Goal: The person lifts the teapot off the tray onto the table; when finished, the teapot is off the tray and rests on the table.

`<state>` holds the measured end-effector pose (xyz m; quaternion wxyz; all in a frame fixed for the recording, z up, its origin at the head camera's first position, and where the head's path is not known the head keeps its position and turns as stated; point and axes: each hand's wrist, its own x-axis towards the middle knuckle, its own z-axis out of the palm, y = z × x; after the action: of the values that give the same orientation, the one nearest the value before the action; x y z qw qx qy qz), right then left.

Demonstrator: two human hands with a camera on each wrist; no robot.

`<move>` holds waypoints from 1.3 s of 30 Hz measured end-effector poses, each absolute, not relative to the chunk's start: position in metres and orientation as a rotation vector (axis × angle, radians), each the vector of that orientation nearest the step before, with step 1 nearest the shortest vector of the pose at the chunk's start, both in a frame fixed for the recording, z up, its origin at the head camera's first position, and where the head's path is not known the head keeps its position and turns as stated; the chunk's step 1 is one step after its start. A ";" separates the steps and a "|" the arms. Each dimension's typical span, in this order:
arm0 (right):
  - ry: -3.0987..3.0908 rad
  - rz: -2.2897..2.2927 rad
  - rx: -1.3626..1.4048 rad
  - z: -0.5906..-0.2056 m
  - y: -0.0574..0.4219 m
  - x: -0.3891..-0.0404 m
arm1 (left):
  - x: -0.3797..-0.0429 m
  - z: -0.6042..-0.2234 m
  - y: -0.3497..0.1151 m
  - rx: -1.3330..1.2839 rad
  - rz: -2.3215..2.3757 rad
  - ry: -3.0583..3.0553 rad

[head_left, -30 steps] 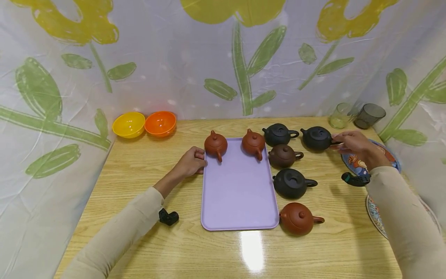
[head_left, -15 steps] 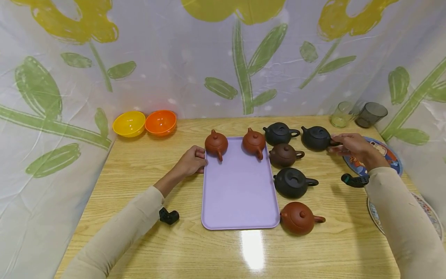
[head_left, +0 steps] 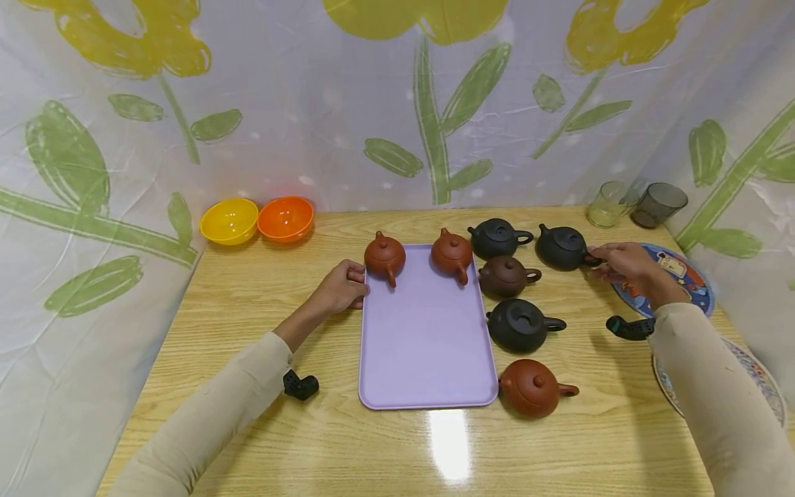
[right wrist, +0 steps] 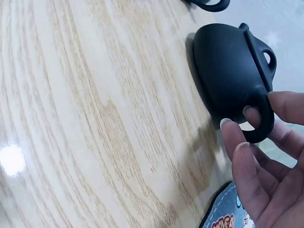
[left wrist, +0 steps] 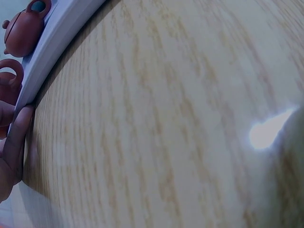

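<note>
The right hand (head_left: pixel 627 266) pinched the handle of a black teapot (head_left: pixel 562 248) between thumb and curled fingers; the right wrist view showed the thumb pressing the handle from one side and a fingertip inside its loop. The teapot was at the far right of the table (head_left: pixel 279 449), spout to the left, though whether its base fully met the wood was hard to tell. The left hand (head_left: pixel 340 288) gripped the left rim of a lilac tray (head_left: pixel 428 338), its fingers bent at the edge.

On the tray were two reddish teapots: the left teapot (head_left: pixel 384 255) in the far left corner and the right teapot (head_left: pixel 451 252) in the far right one, both with handles toward the person.

Down the tray's right side ran a row of four, spouts to the left: a small black teapot (head_left: pixel 493 238) farthest off, then a dark brown teapot (head_left: pixel 504 277), a large black teapot (head_left: pixel 515 335) and, nearest, a red-brown teapot (head_left: pixel 530 393).

Farther out, a yellow bowl (head_left: pixel 230 222) and an orange bowl (head_left: pixel 286 221) sat side by side at the far left. A greenish glass (head_left: pixel 604 207) and a grey glass (head_left: pixel 658 205) stood in the far right corner. A blue printed mat (head_left: pixel 697 279) lay near the right hand, and a flowered cloth (head_left: pixel 267 103) hung behind.
</note>
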<state>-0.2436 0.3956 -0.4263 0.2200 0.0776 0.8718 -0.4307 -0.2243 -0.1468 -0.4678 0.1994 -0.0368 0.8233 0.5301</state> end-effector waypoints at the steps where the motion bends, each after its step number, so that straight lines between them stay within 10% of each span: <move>1: 2.416 -1.190 0.213 -0.426 0.395 -0.243 | -0.224 -0.468 -0.147 -0.104 1.484 2.302; 20: 2.649 -1.476 0.300 -0.407 0.372 -0.238 | -0.223 -0.468 -0.149 -0.095 1.484 2.303; 39: 2.421 -1.515 -0.010 -0.354 0.205 -0.226 | -0.224 -0.469 -0.149 -0.071 1.479 2.309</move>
<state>-0.2265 0.2050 -0.3545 0.1421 -0.0035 0.8391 -0.5251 -0.2244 -0.1490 -0.4690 0.1980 -0.0253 0.8251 0.5286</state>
